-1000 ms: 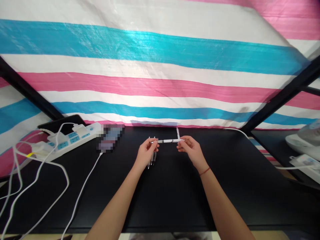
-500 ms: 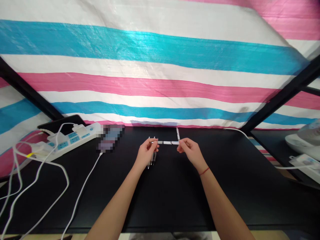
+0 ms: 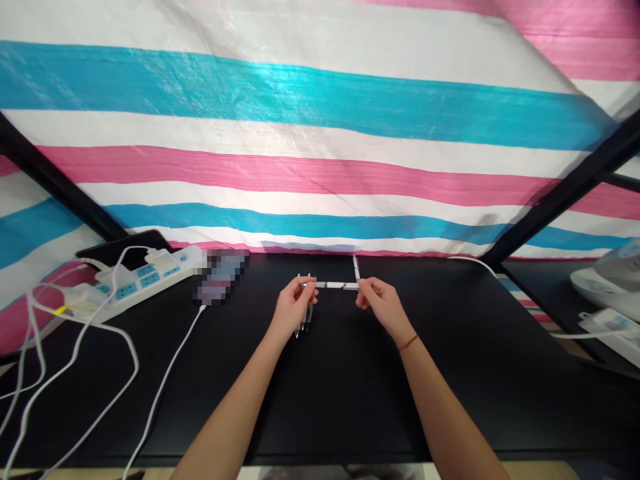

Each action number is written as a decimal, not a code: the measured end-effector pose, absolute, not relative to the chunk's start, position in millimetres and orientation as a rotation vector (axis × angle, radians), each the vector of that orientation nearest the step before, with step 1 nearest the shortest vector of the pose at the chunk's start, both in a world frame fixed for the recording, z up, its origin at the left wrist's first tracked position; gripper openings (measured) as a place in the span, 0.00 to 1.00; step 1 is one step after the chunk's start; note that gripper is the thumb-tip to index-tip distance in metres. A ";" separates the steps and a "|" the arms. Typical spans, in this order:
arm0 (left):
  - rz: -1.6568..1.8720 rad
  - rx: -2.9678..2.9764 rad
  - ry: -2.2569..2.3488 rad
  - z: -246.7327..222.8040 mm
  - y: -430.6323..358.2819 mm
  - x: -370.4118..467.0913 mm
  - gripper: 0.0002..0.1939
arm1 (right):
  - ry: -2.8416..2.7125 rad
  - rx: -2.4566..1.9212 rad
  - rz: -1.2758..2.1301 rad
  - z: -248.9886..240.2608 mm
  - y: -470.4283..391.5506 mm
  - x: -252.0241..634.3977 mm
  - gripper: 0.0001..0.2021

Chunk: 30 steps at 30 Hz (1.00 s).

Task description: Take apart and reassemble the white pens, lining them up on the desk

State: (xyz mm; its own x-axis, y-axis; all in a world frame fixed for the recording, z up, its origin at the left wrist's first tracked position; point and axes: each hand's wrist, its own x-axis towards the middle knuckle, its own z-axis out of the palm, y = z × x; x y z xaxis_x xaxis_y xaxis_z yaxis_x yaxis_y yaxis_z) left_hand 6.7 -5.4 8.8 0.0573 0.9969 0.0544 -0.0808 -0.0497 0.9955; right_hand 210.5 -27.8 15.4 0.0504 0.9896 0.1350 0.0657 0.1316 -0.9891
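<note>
A white pen (image 3: 334, 285) with dark bands is stretched level between my two hands, above the black tabletop (image 3: 340, 393). My left hand (image 3: 296, 300) pinches its grey, pointed end between thumb and fingers. At the other end, the thumb and fingers of my right hand (image 3: 379, 297) are closed on it. Behind my right fingertips lies another white pen (image 3: 356, 267), pointing away from me. Several clear and white pens (image 3: 303, 321) lie side by side under my left hand, which covers their middles.
A white power strip (image 3: 145, 280) with plugs and tangled white cables (image 3: 75, 353) occupies the left side. Near it lies a blurred-out phone (image 3: 220, 277) on a charging cable. A striped sheet (image 3: 320, 180) hangs behind the table. At far right stands a white appliance (image 3: 610, 277).
My right hand has shifted very slightly right along the pen. My left hand and everything else look the same.
</note>
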 end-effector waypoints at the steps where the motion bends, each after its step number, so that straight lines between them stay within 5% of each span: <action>1: 1.239 1.211 1.083 9.4 -5.6 6.8 0.18 | -1.266 -1.176 1.040 15.2 -27.7 210.4 0.14; 30: 1.229 1.151 1.110 12.5 -7.0 7.8 0.19 | -1.289 -1.093 1.066 8.8 -26.2 209.5 0.19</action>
State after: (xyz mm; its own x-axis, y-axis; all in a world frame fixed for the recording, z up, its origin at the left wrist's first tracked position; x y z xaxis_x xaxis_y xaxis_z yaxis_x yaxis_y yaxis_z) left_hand 7.8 -7.0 12.5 0.0349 0.9994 0.0009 -0.0998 0.0026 0.9950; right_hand 209.5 -26.2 8.8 0.0091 0.9846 0.1745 0.0135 0.1743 -0.9846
